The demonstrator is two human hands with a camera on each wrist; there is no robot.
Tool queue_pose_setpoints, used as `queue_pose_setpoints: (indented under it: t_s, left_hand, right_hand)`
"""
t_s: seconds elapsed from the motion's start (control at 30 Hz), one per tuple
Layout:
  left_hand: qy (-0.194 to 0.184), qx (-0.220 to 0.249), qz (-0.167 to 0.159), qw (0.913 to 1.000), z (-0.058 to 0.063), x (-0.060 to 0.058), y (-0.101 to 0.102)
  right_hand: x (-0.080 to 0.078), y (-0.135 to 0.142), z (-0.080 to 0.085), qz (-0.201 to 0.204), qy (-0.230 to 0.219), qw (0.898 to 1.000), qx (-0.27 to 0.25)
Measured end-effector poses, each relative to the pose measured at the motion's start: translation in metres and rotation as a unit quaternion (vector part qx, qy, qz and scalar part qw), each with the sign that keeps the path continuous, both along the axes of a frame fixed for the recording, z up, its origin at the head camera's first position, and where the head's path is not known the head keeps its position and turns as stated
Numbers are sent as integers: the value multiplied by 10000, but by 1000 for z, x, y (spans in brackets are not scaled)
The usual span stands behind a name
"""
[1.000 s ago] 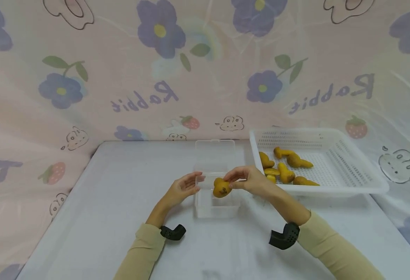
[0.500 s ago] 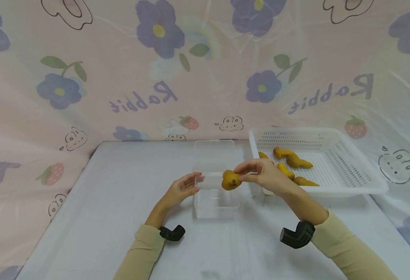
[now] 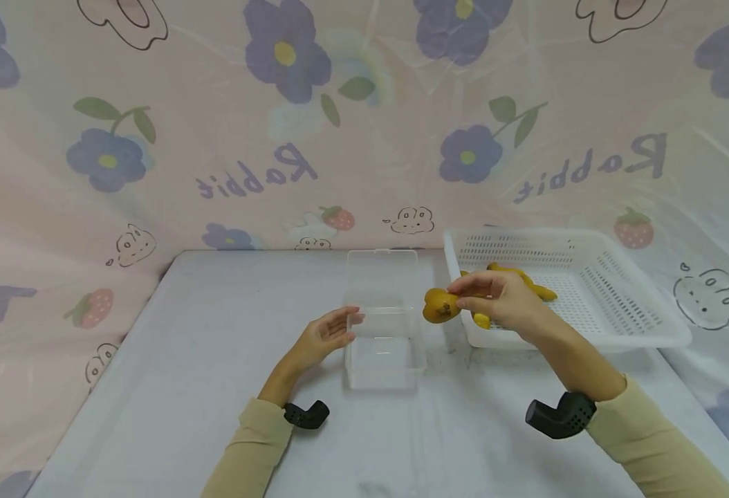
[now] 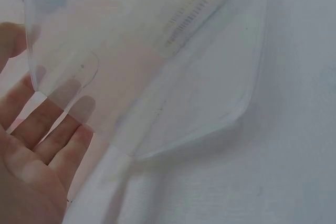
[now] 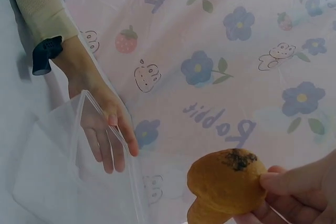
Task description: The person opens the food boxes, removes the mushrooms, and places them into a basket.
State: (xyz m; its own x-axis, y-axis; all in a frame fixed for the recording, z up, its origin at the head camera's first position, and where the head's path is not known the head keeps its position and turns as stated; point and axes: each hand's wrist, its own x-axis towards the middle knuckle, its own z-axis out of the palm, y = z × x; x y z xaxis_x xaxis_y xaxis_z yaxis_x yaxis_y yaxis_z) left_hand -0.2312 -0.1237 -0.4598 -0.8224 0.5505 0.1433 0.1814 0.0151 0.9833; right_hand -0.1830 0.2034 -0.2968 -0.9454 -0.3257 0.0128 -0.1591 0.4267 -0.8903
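My right hand (image 3: 504, 301) pinches a yellow mushroom (image 3: 441, 306) between thumb and fingertips, just left of the white basket. The right wrist view shows a dark patch on top of this mushroom (image 5: 226, 179). At the middle of the table stands a clear plastic box (image 3: 384, 380), its transparent lid (image 3: 382, 273) tipped back behind it. My left hand (image 3: 324, 339) is at the box's left side, fingers fairly straight and touching the wall. Seen from the left wrist, several fingers (image 4: 50, 121) show through the clear plastic.
A white perforated basket (image 3: 626, 335) at the back right holds several more yellow mushrooms (image 3: 541, 293), partly hidden by my right hand. A patterned curtain (image 3: 364, 138) hangs behind the white table (image 3: 227, 297). Each wrist wears a black camera mount (image 3: 560, 415).
My right hand has carried the mushroom from above the clear box rightward and slightly back, toward the basket. My left hand has stayed at the box.
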Motion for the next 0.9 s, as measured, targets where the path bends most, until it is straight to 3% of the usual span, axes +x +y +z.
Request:
queue_pose_setpoints:
  t_s: [0.37, 0.6, 0.9]
  left_hand:
    - [-64, -79, 19, 9999, 1, 0, 0]
    - [28, -38, -27, 10000, 1, 0, 2]
    - [-212, -167, 55, 9996, 3, 2, 0]
  right_hand:
    - [-4, 24, 4, -396, -62, 9988, 284]
    - [-7, 41, 4, -363, 108, 9993, 27]
    - [-13, 59, 0, -442, 194, 9982, -361]
